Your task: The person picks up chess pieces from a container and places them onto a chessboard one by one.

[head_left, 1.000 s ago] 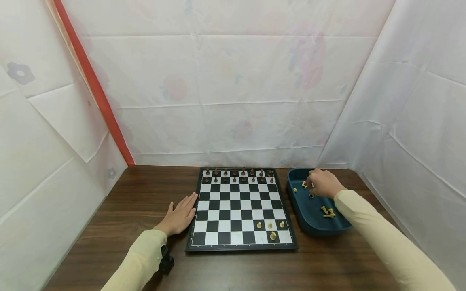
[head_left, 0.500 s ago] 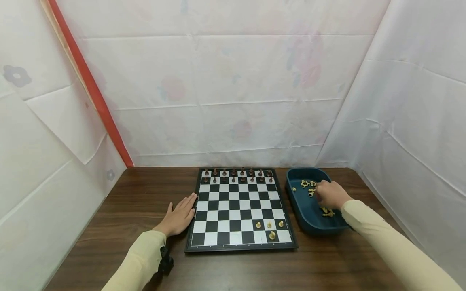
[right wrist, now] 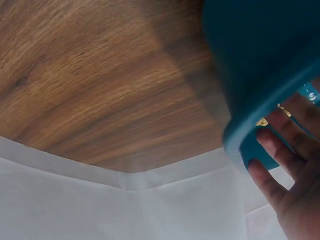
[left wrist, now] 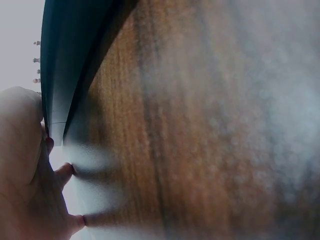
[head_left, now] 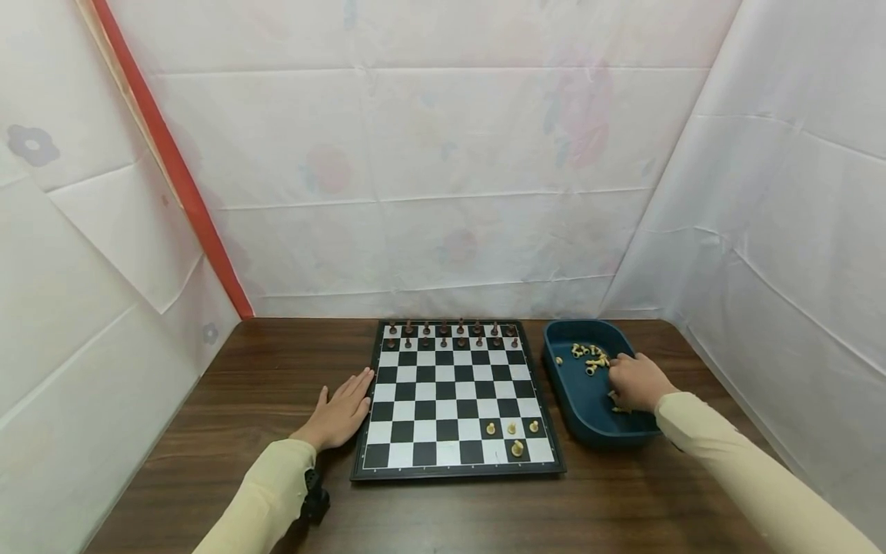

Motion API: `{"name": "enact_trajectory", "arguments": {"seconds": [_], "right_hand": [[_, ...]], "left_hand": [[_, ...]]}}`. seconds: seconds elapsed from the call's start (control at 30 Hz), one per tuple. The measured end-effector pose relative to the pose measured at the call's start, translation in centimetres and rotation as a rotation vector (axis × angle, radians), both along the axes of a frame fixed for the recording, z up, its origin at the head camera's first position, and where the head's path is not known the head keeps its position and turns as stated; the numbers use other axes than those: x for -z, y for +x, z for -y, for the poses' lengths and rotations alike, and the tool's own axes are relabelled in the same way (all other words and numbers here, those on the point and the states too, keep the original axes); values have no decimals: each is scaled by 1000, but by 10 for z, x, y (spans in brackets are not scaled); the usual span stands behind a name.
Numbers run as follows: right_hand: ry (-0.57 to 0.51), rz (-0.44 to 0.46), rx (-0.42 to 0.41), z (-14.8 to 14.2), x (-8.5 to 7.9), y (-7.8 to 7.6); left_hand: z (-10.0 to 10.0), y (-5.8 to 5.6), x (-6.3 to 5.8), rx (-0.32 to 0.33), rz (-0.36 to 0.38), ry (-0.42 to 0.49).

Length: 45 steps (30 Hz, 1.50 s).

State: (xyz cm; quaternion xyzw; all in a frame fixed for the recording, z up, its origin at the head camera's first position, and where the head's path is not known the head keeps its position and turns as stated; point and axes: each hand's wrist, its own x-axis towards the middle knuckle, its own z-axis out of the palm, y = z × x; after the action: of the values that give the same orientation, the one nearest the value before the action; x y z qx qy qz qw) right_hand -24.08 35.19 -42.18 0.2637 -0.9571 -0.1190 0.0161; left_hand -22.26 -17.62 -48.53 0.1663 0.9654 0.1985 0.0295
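My left hand (head_left: 339,415) lies flat on the table, fingers straight, with its fingertips at the left edge of the chessboard (head_left: 458,476). My right hand (head_left: 638,382) reaches down into a dark teal tray (head_left: 588,437). Its fingertips are at a small pile of pale chess pieces (head_left: 619,408), which it partly covers. Whether it pinches one I cannot tell. Farther back in the tray lie more pale pieces (head_left: 591,371). On the board's near right stand three pale pawns (head_left: 491,428) and a taller pale piece (head_left: 517,448). Dark brown chess pieces (head_left: 444,342) fill the two far rows.
The brown wooden table (head_left: 291,362) meets white cloth walls (head_left: 429,254) at the back and sides. A black wrist strap (head_left: 316,496) shows below the left sleeve. The tray's raised rim stands beside the board's right edge.
My right hand has moved from the far pieces in the tray toward the nearer pile. More pale pieces show where it was. The left hand has stayed still.
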Motion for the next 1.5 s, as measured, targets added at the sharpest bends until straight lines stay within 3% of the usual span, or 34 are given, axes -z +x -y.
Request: {"name": "enact_trajectory", "arguments": {"seconds": [0.3, 0.97, 1.3, 1.5], "right_hand": [[14, -10, -15, 1, 2, 7], [-36, 17, 27, -1, 9, 1], [-112, 78, 91, -1, 0, -10], [-135, 51, 43, 7, -11, -9]], "left_hand": [[-1, 1, -2, 0, -2, 3], [-1, 2, -2, 5, -3, -5], [0, 3, -2, 8, -21, 24], [0, 2, -3, 15, -4, 21]]}}
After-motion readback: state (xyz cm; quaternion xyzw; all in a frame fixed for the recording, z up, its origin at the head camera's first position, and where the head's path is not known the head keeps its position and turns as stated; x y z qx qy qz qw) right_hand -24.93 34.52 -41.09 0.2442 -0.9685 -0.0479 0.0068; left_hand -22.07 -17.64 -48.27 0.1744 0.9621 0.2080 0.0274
